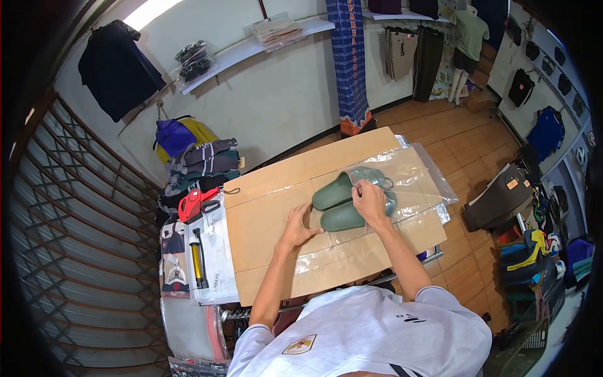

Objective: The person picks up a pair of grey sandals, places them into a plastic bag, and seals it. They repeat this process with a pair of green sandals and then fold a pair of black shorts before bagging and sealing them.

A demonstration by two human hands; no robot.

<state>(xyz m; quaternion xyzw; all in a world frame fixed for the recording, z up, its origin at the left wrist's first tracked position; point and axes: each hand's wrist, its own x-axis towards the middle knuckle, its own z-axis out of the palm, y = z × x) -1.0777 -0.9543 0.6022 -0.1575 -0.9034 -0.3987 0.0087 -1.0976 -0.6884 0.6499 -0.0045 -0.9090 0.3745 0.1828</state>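
Note:
A pair of dark green slip-on sandals [343,215] lies side by side on a flat cardboard sheet [264,188]. Their right-hand ends are inside a clear plastic bag [422,179], which spreads toward the sheet's right edge. My right hand [370,202] is over the sandals, its fingers pinched on the bag near its mouth; the fingertips are partly hidden. At the sandals' left ends, my left hand [298,229] rests on the cardboard with thumb and fingers apart. Its thumb tip is close to the nearer sandal; whether it touches cannot be told.
Left of the cardboard lie a red tool [193,204], a yellow and black hand pump [198,261] and packaged clothing [174,257]. Folded clothes [204,160] are piled behind them. A patterned pillar [349,63] stands beyond the table, and more garments [534,251] are at right.

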